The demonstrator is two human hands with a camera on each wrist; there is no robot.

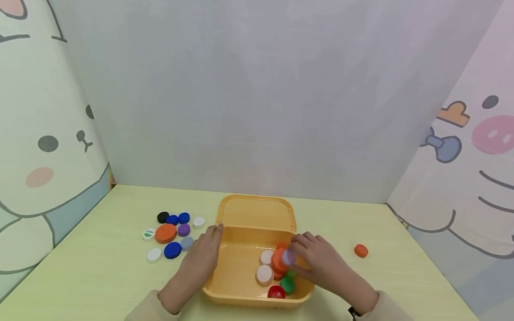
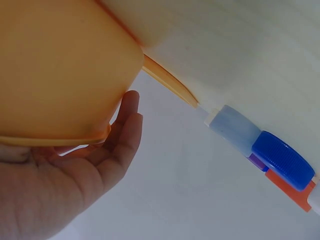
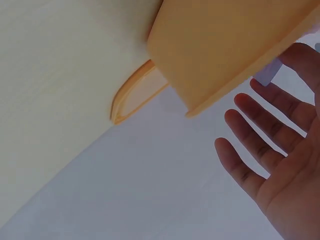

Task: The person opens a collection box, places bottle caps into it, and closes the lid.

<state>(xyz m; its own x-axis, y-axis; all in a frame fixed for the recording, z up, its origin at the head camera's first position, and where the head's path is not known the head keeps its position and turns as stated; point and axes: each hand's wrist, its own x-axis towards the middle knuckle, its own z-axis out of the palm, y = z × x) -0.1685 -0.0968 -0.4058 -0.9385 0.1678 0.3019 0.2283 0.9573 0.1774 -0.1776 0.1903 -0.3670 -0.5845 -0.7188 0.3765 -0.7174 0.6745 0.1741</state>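
A yellow-orange plastic box stands on the table with bottle caps gathered in its right half. My left hand holds the box at its left rim, fingers curving around the far corner in the left wrist view. Over the right side of the box, my right hand pinches a light purple bottle cap between thumb and index finger; its other fingers are spread outside the wall in the right wrist view. Below that cap lie an orange cap, pale caps, green caps and red caps.
The matching lid lies behind the box. To the left is a loose group of caps, including a large orange cap, a blue cap and a black cap. One orange-red cap sits alone at right.
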